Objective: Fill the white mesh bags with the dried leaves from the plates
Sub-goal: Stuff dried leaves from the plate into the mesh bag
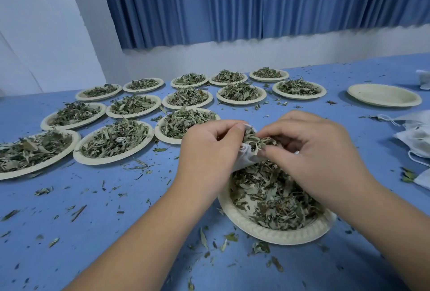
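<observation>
A white mesh bag (247, 153) hangs above a cream paper plate (274, 233) heaped with dried leaves (272, 200). My left hand (207, 151) grips the bag's open mouth from the left. My right hand (311, 151) pinches a clump of dried leaves (257, 140) at the bag's mouth. Most of the bag is hidden behind both hands.
Several plates of dried leaves (114, 141) stand in rows at the back left on the blue table (116, 232). An empty plate (384, 95) sits at the far right. White mesh bags (416, 137) lie at the right edge. Loose leaf bits litter the table.
</observation>
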`<state>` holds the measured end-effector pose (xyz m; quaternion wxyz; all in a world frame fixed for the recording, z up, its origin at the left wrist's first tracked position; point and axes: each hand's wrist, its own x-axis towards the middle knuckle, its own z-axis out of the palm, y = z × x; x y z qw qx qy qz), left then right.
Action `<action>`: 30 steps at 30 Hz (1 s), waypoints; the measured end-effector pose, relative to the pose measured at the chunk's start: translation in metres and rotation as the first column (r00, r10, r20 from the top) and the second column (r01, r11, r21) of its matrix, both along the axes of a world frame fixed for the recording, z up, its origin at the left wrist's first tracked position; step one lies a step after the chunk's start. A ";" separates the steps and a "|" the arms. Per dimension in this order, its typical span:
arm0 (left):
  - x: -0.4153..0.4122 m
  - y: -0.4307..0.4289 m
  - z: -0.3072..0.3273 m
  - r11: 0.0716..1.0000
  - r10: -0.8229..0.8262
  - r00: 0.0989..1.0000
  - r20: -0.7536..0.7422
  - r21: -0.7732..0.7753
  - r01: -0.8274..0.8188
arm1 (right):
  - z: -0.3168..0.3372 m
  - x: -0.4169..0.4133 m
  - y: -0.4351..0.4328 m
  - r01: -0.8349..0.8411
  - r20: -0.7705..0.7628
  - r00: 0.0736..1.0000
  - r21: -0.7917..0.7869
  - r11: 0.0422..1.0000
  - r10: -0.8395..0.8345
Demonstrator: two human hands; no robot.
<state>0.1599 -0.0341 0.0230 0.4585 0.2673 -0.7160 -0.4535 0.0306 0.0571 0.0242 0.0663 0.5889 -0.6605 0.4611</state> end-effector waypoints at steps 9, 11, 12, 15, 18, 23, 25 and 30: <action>-0.007 0.010 -0.007 0.998 -0.022 0.997 0.076 -0.063 0.027 | 0.002 0.007 -0.004 0.139 -0.182 0.977 0.161 0.977 -0.109; -0.007 0.009 -0.007 0.995 0.009 0.997 0.078 -0.104 -0.001 | 0.003 0.004 -0.002 0.084 -0.104 0.992 0.199 0.976 -0.064; -0.007 0.009 -0.006 0.993 0.026 0.996 0.081 -0.120 -0.016 | 0.004 0.002 0.000 0.040 -0.030 0.999 0.213 0.976 -0.035; -0.004 0.006 -0.005 0.991 0.033 0.996 0.082 -0.134 -0.022 | 0.010 -0.003 0.004 -0.115 0.265 0.963 0.242 0.963 0.049; -0.004 0.005 -0.006 0.990 0.045 0.995 0.086 -0.136 -0.033 | 0.010 -0.001 0.004 -0.176 0.425 0.900 0.153 0.972 0.096; -0.006 0.006 -0.009 0.991 0.022 0.996 0.085 -0.131 -0.011 | 0.001 0.006 -0.003 0.035 0.163 0.985 0.079 0.996 -0.047; -0.007 0.009 -0.009 0.989 -0.013 0.995 0.101 -0.143 0.027 | 0.000 0.008 -0.006 0.090 0.035 0.995 0.030 0.995 -0.091; -0.006 0.007 -0.007 0.998 -0.019 0.999 0.045 -0.064 0.021 | 0.003 0.006 -0.001 -0.082 0.210 0.975 0.055 0.995 0.069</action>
